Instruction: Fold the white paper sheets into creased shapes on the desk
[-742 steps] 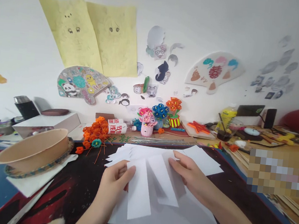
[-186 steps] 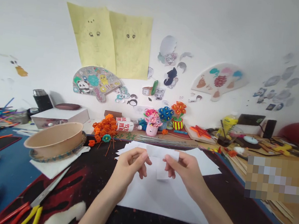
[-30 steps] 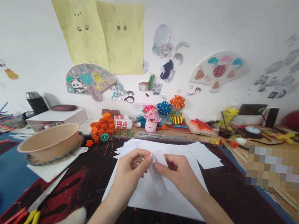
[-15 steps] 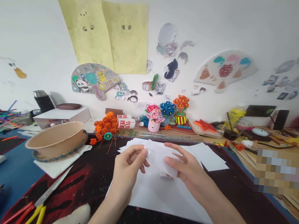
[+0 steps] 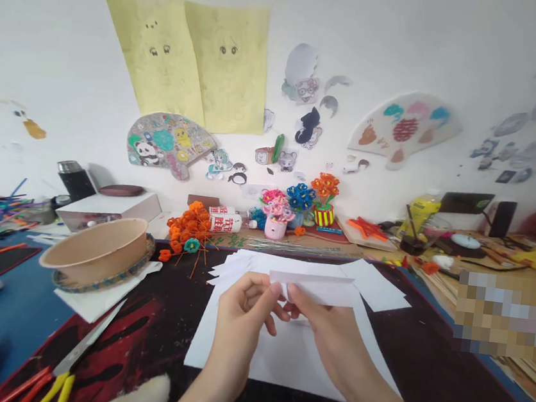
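Observation:
A white piece of paper (image 5: 323, 290) is stretched sideways between my two hands above a large white sheet (image 5: 297, 366). At its left end, my left hand (image 5: 241, 314) is closed, thumb pinching the edge against the fingers. My right hand (image 5: 337, 338) grips the same paper close by, thumb in front and the other fingers behind and below, partly hidden. My thumbs are almost touching, with a small white fold (image 5: 285, 291) between them. Loose paper pieces (image 5: 234, 267) lie fanned behind my left hand, and another white piece (image 5: 378, 290) lies to the right.
Scissors (image 5: 68, 359) with red and yellow handles lie at the front left, near a beige bowl (image 5: 98, 246). Orange craft flowers (image 5: 191, 228) and a plastic bottle (image 5: 227, 220) stand behind. Pots of pink (image 5: 276, 218), blue and orange flowers line the wall. Wooden sticks (image 5: 441, 292) are on the right.
My hands have come together, the right one moving in beside the left. The paper, earlier upright near my right fingers, now lies lengthwise with both hands pinching it.

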Tool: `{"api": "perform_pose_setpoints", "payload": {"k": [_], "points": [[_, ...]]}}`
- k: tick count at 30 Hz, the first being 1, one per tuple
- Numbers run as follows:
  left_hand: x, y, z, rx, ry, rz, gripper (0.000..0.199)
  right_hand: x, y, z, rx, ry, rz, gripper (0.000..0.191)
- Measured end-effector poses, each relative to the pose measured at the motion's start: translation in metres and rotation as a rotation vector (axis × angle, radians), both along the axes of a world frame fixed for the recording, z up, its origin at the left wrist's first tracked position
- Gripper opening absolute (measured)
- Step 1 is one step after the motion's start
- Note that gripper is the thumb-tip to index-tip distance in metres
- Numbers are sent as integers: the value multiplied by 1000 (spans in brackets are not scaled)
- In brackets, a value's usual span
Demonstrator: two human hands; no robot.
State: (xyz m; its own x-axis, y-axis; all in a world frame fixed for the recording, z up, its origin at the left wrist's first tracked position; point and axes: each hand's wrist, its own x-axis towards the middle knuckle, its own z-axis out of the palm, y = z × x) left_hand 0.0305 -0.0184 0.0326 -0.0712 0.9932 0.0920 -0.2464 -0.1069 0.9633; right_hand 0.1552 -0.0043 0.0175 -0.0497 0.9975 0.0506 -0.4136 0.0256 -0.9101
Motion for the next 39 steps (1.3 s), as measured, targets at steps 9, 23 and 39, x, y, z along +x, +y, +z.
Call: {"api": "perform_pose_setpoints", "payload": {"k": [9,23,39], "points": [[-5,1,0,57,48,-32,23,4,2,-1,-7,-40,76,31],[-6,3,1,15,67,0,22,2,0,3,-9,-15,135,35],[-7,2,2,-14,111,-12,25,4,1,5,-27,-64,154,33]]}}
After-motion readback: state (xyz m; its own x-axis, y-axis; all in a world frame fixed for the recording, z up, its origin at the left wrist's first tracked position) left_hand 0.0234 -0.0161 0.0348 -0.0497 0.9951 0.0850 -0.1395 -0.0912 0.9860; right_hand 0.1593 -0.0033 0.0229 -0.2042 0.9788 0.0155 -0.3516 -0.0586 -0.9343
